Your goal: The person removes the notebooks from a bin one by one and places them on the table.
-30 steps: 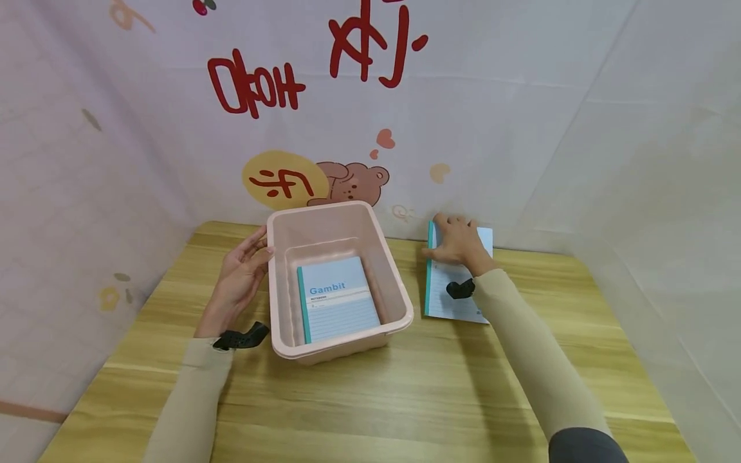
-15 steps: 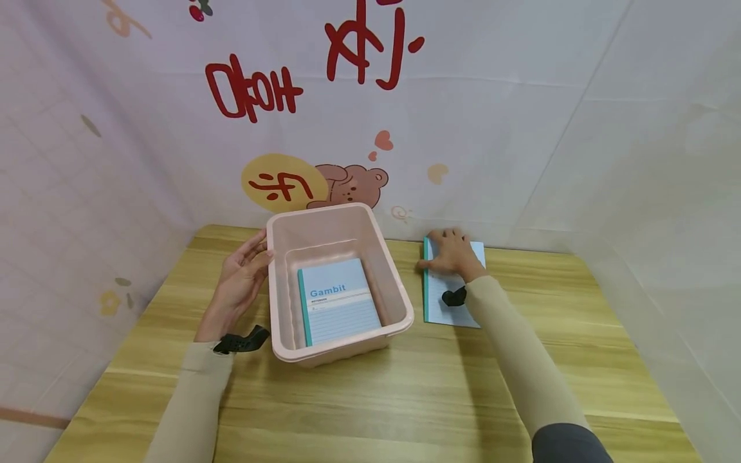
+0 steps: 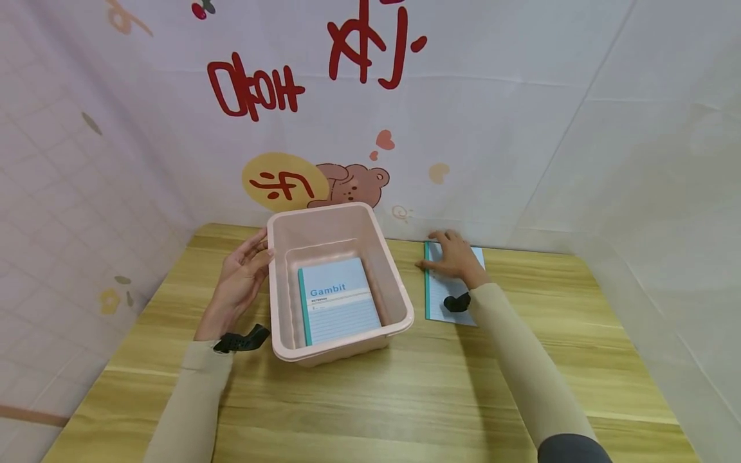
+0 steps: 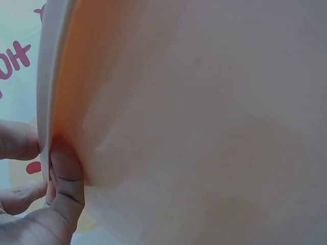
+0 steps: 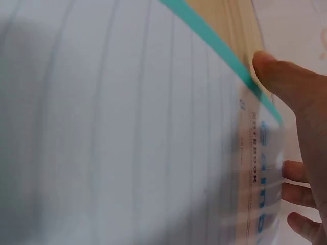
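My left hand (image 3: 240, 283) grips the left side of a pink plastic bin (image 3: 341, 355). In the left wrist view the thumb (image 4: 66, 168) and fingers pinch the bin's rim (image 4: 46, 97) from both sides. A light blue notebook (image 3: 344, 302) with a teal spine, marked "Gambit", lies face up inside the bin. Over a second, similar notebook (image 3: 440, 299) on the right, my right hand (image 3: 454, 257) is spread with loosely bent fingers. In the right wrist view its thumb (image 5: 276, 71) is beside the teal spine, and the other fingers are past the top edge.
The wooden table (image 3: 347, 411) runs back to a white wall cloth (image 3: 492, 128) printed with red characters and a bear. More pale cloth closes off both sides. The bin stands between the two hands.
The right-hand notebook has come down onto the table and shifted slightly left. The right hand lowered with it, and its fingers have since loosened. The left hand and bin look unchanged.
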### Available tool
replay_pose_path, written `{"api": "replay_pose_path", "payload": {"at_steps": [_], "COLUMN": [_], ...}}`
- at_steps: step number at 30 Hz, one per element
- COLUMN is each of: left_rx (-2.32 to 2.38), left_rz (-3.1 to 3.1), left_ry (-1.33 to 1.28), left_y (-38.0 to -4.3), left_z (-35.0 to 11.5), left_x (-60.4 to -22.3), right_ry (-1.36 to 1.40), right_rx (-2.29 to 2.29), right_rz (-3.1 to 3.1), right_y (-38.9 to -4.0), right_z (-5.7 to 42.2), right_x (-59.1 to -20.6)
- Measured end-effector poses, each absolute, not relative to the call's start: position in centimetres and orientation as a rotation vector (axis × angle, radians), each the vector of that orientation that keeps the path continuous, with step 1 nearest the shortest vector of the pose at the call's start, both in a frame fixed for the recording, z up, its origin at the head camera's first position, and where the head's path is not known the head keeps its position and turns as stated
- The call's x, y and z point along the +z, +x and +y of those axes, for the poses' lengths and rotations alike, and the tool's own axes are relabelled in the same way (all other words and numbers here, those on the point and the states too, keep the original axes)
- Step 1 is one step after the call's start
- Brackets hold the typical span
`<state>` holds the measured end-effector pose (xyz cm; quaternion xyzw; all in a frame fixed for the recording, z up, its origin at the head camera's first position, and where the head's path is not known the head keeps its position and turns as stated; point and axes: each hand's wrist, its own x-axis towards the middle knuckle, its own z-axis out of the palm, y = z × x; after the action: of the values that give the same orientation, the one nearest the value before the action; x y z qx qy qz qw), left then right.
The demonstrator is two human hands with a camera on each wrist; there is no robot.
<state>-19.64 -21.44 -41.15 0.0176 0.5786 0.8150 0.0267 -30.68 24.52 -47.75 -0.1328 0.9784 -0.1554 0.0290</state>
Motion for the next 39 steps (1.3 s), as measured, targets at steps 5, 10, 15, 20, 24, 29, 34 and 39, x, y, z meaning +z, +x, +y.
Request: {"api": "replay_pose_path", "payload": {"at_steps": [5, 10, 15, 20, 24, 29, 34, 39], "left_rx": [2.532, 2.515, 2.520, 2.535, 2.534, 2.531, 2.537, 2.523], "left_rz": [1.778, 1.806, 1.797, 1.782, 1.793, 1.809, 1.785, 1.793], "left_ry": [0.049, 0.051, 0.025, 0.034, 0.062, 0.062, 0.066, 0.059], "left_y": [-19.7, -19.7, -19.5, -19.4, -19.7, -19.7, -19.6, -19.7], "left_z": [-21.3, -21.3, -21.5, -21.5, -21.3, -21.5, -21.7, -21.5], "left_x": [-41.3, -41.3, -41.2, -41.2, -41.4, -41.5, -41.4, -41.2], "right_ry": [-0.407, -0.401, -0.409, -0.429, -0.434, -0.452, -0.483, -0.472], "right_rx": [-0.571, -0.648, -0.700, -0.723, -0.723, -0.721, -0.717, -0.720], "right_rz": [3.049, 3.064, 3.068, 3.097, 3.119, 3.118, 3.124, 3.127], "right_y": [-30.2, -29.8, -29.2, -28.6, -28.2, -27.8, -27.6, -27.5], "right_z": [25.0, 25.0, 24.5, 24.0, 23.9, 23.6, 23.3, 23.1], "right_x": [-47.7, -47.4, -46.7, -45.7, -44.7, -43.5, -42.5, -41.4]}}
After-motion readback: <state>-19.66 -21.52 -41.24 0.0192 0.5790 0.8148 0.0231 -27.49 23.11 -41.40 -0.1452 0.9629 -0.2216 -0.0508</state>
